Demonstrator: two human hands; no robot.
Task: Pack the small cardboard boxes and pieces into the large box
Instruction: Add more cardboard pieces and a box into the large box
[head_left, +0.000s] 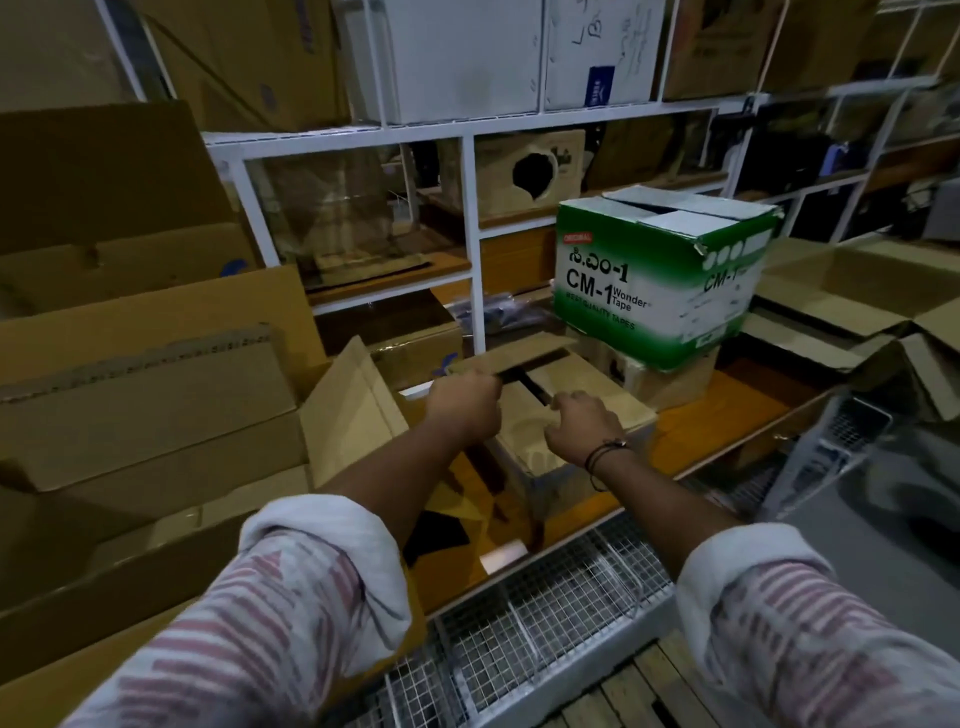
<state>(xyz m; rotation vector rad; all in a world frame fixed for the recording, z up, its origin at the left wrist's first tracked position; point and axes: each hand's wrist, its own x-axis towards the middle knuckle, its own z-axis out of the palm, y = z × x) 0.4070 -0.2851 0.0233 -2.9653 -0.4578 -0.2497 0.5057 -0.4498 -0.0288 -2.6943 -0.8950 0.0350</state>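
Observation:
A small brown cardboard box (587, 395) stands on the orange shelf in the middle of the view. My left hand (462, 402) grips its raised left flap (519, 353), which points toward the rack. My right hand (584, 428) rests with curled fingers on the box's right flap, beside a dark gap between the flaps. Whether it grips the flap I cannot tell. A large open brown box (358, 405) stands at the left with its flaps up, its inside mostly hidden by my left arm.
A green and white tape carton (654, 280) sits on another brown box behind right. Flat cardboard sheets (145, 395) are stacked at the left. A white rack (467, 228) holds more boxes behind. Open cartons (852, 296) lie at the right. Wire mesh (545, 603) runs along the shelf's front.

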